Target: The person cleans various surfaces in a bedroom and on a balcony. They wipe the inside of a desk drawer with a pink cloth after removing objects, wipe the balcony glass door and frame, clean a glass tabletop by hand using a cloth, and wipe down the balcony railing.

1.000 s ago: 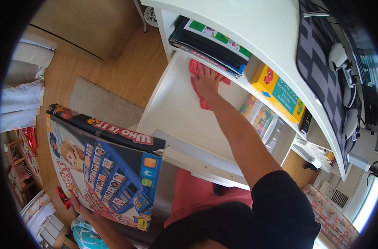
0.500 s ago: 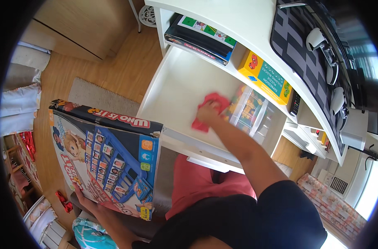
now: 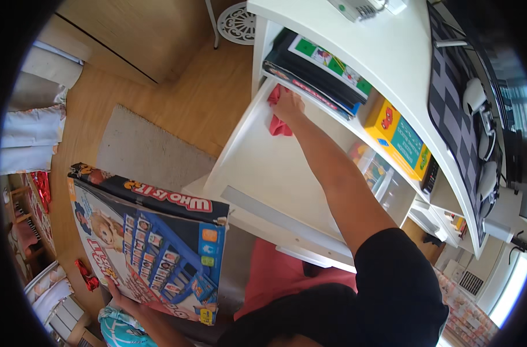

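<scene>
At the far left corner of a pulled-out white drawer [image 3: 240, 168], my right hand [image 3: 289, 106] presses a red cloth [image 3: 280, 126] against the inside. Its fingers are closed on the cloth. My left hand [image 3: 123, 298] grips a large board game box [image 3: 159, 254] by its lower left edge, holding it tilted up beside the drawer; part of that hand is behind the box. Inside the drawer's right end sits a clear plastic container [image 3: 374, 168] with colourful pieces, partly covered by my right forearm.
Above the drawer, a shelf holds a dark game box [image 3: 309, 87], a yellow puzzle box [image 3: 397, 139] and a black remote [image 3: 430, 176]. White game controllers [image 3: 474, 97] rest on a checkered mat [image 3: 448, 87] on the cabinet top. A grey rug [image 3: 142, 141] lies on the wooden floor.
My right hand has moved the red cloth from the drawer's middle right to its far left corner. The game box stays in my left hand, nearly in place. The view has shifted slightly.
</scene>
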Available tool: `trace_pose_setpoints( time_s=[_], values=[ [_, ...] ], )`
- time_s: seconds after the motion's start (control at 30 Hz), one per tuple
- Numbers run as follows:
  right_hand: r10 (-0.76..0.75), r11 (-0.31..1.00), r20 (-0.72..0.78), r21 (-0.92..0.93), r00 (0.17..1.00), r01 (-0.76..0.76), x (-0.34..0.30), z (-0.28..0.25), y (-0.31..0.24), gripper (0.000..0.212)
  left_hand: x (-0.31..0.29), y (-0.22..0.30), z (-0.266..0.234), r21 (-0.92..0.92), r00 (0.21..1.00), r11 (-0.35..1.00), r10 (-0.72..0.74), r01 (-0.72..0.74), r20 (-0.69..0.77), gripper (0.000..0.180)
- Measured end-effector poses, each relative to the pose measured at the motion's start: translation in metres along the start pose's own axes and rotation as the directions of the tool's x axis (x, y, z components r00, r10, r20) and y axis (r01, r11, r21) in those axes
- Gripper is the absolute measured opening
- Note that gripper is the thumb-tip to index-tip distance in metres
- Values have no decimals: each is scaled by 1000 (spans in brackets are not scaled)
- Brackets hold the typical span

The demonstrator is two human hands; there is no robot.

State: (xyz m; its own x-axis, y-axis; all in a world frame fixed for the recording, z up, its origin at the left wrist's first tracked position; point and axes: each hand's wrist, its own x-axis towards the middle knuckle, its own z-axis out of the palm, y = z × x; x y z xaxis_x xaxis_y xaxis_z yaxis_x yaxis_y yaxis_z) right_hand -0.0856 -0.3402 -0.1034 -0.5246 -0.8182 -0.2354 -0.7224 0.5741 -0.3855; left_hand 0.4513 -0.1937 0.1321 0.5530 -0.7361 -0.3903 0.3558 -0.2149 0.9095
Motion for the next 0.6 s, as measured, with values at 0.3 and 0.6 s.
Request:
trace_pose_setpoints(
  time_s=[0.3,0.6],
  values=[
    [-101,976,-39,190,994,106,11,7,26,70,5,-7,23,-47,985,992,-107,114,132,52],
    [9,999,20,38,1000,-10,3,-7,5,60,15,-7,9,-39,950,988,-136,153,280,51]
  ],
)
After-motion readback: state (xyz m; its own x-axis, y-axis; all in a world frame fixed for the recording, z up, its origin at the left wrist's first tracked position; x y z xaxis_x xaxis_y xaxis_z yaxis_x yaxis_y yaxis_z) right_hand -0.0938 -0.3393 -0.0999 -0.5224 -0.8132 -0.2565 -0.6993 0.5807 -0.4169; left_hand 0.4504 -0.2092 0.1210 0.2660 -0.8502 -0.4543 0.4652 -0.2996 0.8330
